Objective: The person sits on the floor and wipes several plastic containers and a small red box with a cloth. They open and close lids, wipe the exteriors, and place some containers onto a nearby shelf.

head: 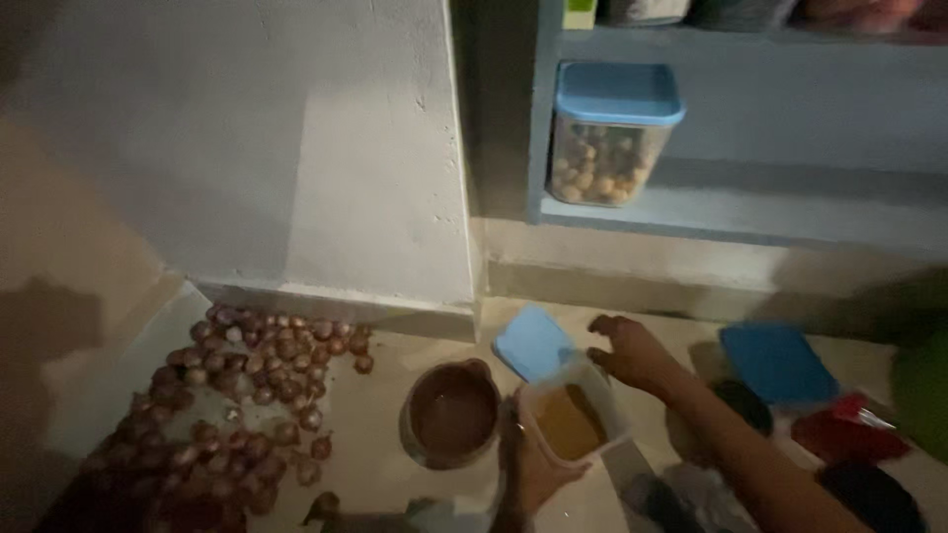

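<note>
Left hand (pixel 533 464) grips the square clear tub (pixel 573 419) of yellow-brown powder, fingers wrapped on its near wall, just right of the round brown pot (pixel 452 415) mid-floor. Right hand (pixel 632 353) hovers over the tub's far rim, fingers curled loosely, beside the blue lid (pixel 533 342). Small onions (pixel 232 395) heap along the floor's left edge.

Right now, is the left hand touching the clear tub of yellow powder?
Touching. The head view shows the left hand wrapped round the near side of the clear tub, fingers against its wall.
</note>
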